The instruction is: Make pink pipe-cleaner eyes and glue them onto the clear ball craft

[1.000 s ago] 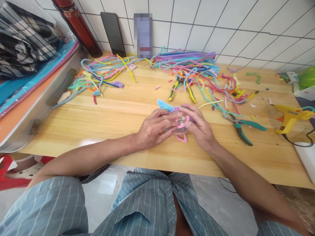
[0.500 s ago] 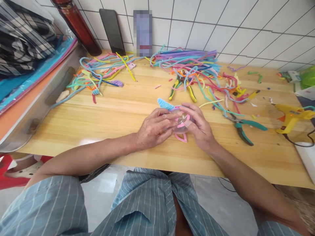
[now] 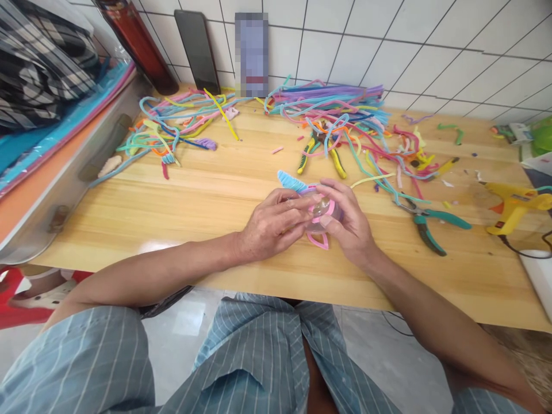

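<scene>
With our left hand (image 3: pixel 273 224) we grip the left side of a clear, pink-trimmed round piece (image 3: pixel 321 209), and our right hand (image 3: pixel 351 227) curves closely around its right side. We hold it over the wooden table (image 3: pixel 202 195), nearer us than the yellow-handled pliers (image 3: pixel 306 156); a blue pipe-cleaner shape (image 3: pixel 292 181) juts out behind our fingers.

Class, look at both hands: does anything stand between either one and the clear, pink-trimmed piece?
Nothing visible does: the left hand and right hand both touch the pink-trimmed piece. The yellow-handled pliers lie beyond it.
</scene>
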`<state>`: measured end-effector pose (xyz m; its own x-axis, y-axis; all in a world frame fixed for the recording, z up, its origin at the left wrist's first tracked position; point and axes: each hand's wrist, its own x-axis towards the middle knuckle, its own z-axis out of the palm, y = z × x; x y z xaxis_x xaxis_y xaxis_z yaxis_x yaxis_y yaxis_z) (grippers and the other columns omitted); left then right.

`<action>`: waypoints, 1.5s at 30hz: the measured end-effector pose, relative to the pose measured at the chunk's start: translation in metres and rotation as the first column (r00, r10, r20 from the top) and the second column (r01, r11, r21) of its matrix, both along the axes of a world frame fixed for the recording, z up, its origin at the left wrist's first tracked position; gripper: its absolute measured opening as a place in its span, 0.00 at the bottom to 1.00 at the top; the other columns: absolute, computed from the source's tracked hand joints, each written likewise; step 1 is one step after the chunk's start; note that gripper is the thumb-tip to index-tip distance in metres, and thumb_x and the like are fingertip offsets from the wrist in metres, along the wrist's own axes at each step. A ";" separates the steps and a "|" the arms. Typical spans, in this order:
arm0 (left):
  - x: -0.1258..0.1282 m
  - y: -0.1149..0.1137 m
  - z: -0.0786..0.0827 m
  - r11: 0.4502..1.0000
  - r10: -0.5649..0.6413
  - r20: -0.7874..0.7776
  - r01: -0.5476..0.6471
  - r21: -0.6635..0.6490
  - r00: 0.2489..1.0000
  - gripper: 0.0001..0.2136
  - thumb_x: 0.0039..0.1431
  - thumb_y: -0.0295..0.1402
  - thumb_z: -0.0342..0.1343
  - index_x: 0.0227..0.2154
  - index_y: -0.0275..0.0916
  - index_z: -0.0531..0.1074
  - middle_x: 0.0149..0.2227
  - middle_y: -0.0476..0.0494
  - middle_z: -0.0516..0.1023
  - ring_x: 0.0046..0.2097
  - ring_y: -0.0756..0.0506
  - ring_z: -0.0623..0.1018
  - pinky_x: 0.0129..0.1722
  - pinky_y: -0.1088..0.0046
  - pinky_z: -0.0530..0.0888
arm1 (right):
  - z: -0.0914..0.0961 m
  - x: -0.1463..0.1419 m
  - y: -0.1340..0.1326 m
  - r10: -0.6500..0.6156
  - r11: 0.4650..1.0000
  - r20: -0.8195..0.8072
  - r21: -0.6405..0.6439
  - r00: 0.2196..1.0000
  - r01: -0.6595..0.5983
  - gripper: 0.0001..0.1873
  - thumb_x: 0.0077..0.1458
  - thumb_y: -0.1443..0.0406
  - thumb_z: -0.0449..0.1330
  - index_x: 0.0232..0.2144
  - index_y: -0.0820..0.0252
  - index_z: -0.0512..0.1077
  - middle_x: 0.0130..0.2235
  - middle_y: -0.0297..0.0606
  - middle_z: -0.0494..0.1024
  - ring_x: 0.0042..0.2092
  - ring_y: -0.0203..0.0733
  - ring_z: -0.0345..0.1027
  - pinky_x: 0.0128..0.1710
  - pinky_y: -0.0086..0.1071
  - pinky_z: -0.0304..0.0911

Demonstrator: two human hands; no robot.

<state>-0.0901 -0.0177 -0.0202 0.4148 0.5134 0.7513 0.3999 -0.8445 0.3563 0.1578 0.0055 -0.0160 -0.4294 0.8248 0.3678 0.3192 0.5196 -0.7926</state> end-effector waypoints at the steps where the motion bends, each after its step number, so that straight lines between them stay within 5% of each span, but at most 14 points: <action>1: -0.001 0.000 0.000 1.000 0.002 -0.008 -0.002 -0.016 1.000 0.13 0.73 0.25 0.63 0.56 0.45 0.79 0.65 0.36 0.87 0.61 0.40 0.85 0.61 0.51 0.84 | 0.000 0.000 0.000 -0.005 1.000 0.007 -0.002 1.000 0.005 0.32 0.72 0.40 0.62 0.69 0.45 0.77 0.74 0.47 0.74 0.78 0.64 0.63 0.81 0.64 0.57; 22: 0.003 -0.003 0.005 0.998 0.049 0.041 -0.047 -0.053 0.998 0.06 0.75 0.29 0.63 0.51 0.44 0.79 0.62 0.38 0.89 0.61 0.42 0.87 0.61 0.54 0.83 | -0.002 -0.004 -0.001 -0.013 0.997 0.007 0.073 1.000 0.012 0.30 0.73 0.43 0.62 0.69 0.45 0.75 0.72 0.48 0.75 0.76 0.63 0.65 0.79 0.64 0.60; 32: 0.007 -0.005 0.002 0.995 0.077 0.033 -0.075 -0.071 0.996 0.18 0.74 0.28 0.63 0.63 0.42 0.72 0.61 0.34 0.88 0.63 0.40 0.86 0.61 0.55 0.83 | 0.001 -0.004 -0.003 -0.016 0.998 0.027 0.056 1.000 0.014 0.29 0.73 0.44 0.61 0.69 0.46 0.75 0.72 0.48 0.75 0.77 0.64 0.65 0.79 0.65 0.60; 45: 0.003 -0.001 0.003 0.999 0.045 -0.039 -0.045 0.001 0.998 0.09 0.77 0.28 0.59 0.55 0.44 0.75 0.66 0.33 0.86 0.66 0.41 0.86 0.63 0.51 0.81 | -0.003 -0.005 -0.002 -0.020 0.997 0.012 0.071 1.000 0.019 0.30 0.73 0.42 0.60 0.69 0.45 0.76 0.71 0.47 0.76 0.75 0.63 0.67 0.78 0.64 0.61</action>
<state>-0.0872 -0.0190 -0.0176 0.4203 0.5325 0.7347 0.4512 -0.8252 0.3399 0.1532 0.0039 -0.0186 -0.4187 0.8050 0.4204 0.3397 0.5682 -0.7495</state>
